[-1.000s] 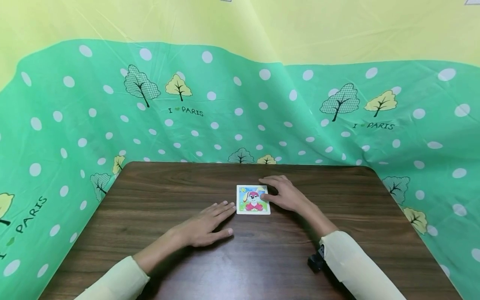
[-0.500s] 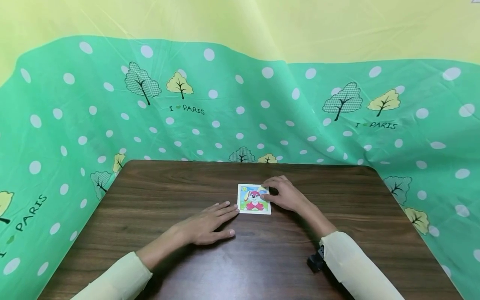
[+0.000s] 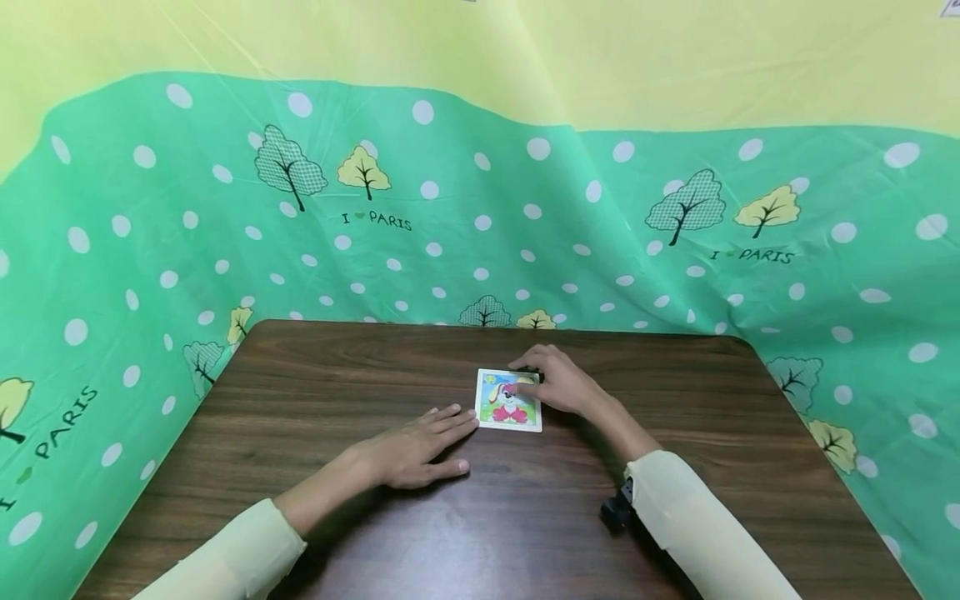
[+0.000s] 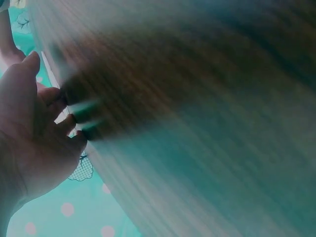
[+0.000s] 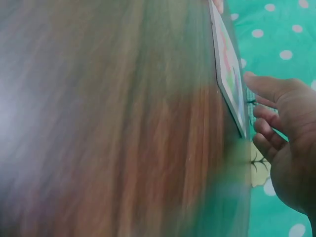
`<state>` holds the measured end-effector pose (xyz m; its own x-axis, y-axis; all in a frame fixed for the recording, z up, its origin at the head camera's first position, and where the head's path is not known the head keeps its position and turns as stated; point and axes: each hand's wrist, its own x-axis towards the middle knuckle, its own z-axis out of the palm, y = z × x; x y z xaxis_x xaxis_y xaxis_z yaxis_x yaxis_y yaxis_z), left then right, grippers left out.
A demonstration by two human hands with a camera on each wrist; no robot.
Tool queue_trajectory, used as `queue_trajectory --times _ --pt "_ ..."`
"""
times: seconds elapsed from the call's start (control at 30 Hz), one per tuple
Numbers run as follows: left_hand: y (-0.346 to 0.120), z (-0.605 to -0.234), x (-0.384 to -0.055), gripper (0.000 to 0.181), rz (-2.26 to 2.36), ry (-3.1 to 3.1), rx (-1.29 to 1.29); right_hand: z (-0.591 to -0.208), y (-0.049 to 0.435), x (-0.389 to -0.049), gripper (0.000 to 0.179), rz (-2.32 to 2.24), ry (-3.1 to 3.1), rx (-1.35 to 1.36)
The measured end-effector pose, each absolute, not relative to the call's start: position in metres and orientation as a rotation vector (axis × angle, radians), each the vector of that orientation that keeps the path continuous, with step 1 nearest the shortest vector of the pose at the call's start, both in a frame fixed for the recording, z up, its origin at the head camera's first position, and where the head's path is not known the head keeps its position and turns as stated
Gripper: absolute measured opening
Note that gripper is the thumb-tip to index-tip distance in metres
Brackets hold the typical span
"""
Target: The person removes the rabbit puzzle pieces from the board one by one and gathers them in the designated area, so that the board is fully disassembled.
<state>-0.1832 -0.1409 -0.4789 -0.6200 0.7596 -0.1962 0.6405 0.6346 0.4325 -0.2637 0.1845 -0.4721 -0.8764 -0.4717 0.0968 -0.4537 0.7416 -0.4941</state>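
Note:
A square picture board (image 3: 506, 415) with a white border and a pink cartoon rabbit lies flat on the dark wooden table (image 3: 360, 367). My left hand (image 3: 412, 450) rests palm down, fingers straight, with its fingertips right at the board's lower left edge. Over the upper right corner is my right hand (image 3: 562, 382), its thumb overlapping the picture and its fingers reaching past the far edge. In the right wrist view, the board (image 5: 228, 74) appears nearly edge-on, and my right hand (image 5: 291, 133) has bent fingers with a gap between them and the thumb.
Behind the table hangs a green and yellow curtain (image 3: 450, 208) with white dots and printed trees. A small black device (image 3: 617, 510) is strapped at the right wrist, by the pale sleeve (image 3: 697, 508). The left wrist view is blurred over the tabletop.
My right hand has shifted slightly left and back, its thumb further over the picture. The left fingertips have edged right, up to the board. The board has barely moved.

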Motion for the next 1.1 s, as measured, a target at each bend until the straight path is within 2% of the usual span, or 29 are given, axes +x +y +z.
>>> queue_trajectory --times 0.33,0.67,1.1 --pt "-0.139 -0.485 -0.184 0.075 0.433 2.492 1.094 -0.484 0.173 -0.278 0.035 -0.941 2.733 -0.89" --pt "-0.139 -0.482 -0.185 0.074 0.445 2.489 1.116 -0.484 0.17 -0.284 0.052 -0.818 2.62 -0.885" --pt "-0.14 -0.48 -0.184 0.074 0.457 2.495 1.115 -0.485 0.161 -0.291 0.041 -0.711 2.652 -0.899"
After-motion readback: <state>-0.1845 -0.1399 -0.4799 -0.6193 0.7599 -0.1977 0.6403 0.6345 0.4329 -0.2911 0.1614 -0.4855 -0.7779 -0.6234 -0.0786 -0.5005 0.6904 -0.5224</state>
